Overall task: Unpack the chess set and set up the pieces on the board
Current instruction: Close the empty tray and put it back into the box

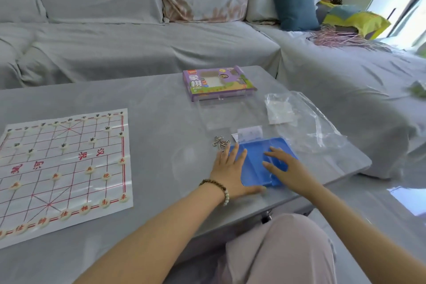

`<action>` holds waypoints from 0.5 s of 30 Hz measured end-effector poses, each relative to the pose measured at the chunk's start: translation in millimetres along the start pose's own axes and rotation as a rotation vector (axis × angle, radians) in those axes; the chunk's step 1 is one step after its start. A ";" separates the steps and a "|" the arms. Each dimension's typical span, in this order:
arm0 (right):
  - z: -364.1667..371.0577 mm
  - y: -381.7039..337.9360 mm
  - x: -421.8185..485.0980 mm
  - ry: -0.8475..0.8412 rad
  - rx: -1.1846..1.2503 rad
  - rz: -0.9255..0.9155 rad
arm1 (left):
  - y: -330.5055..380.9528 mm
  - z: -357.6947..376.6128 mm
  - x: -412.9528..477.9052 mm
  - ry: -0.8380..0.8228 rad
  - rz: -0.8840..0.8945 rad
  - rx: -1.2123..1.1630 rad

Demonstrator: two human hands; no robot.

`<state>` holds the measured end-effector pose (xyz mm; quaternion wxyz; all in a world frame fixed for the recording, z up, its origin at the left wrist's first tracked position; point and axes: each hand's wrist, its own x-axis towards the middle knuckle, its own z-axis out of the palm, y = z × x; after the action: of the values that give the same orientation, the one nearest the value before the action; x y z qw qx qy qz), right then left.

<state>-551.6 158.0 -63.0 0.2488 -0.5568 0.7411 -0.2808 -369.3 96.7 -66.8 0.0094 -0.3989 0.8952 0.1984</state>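
Note:
A paper xiangqi board [69, 163] with red lines lies on the left of the grey table [161, 122]. Round cream pieces [89, 170] stand on its points along both ends and in the rows between. A blue plastic tray [254, 168] lies near the table's front right. My left hand [230, 173] rests flat on the tray's left edge, fingers straight. My right hand [283, 168] lies on the tray's right half with its fingers spread. The purple chess box [216, 82] lies farther back.
A clear plastic bag [297, 120] and a clear lid [230, 110] lie behind the tray. A small metal wire puzzle [220, 142] and a white slip [249, 134] sit by the tray's far edge. A grey sofa [138, 37] wraps around the table's back and right.

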 end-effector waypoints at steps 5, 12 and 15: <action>28.4 -5.5 -20.6 0.061 -0.091 -0.102 | -29.0 3.9 -12.6 -0.046 0.055 0.136; 58.4 -27.0 -40.3 0.089 -0.009 -0.201 | -46.7 5.2 -36.5 0.126 0.058 0.117; 73.8 -44.6 -47.8 -0.027 0.249 -0.193 | -51.1 -0.1 -43.9 0.094 0.025 0.097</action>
<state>-458.5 183.9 -82.4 0.2976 -0.5939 0.6404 -0.3855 -302.6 97.0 -76.7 -0.0159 -0.3955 0.9082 0.1359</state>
